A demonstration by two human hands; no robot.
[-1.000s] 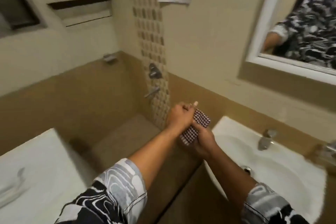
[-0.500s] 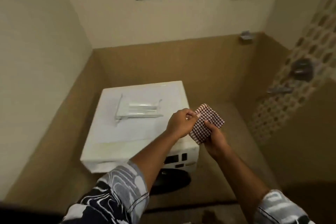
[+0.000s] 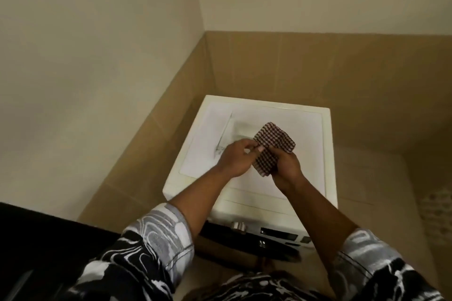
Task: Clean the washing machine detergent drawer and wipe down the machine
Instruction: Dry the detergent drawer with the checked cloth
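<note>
1. Beige tiled walls (image 3: pixel 318 68) are met in a corner behind the white washing machine (image 3: pixel 305 144).
2. Its top's left half is occupied by the blurred detergent drawer (image 3: pixel 231 129).
3. Above the top's middle, a checked cloth (image 3: pixel 274 142) is gripped by the right hand (image 3: pixel 286 170) and pinched by the left hand (image 3: pixel 234 159).

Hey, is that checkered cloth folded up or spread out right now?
Folded: the checkered cloth is a compact, layered rectangle, gripped at its lower end by the right hand and pinched at one edge by the left hand.
</note>
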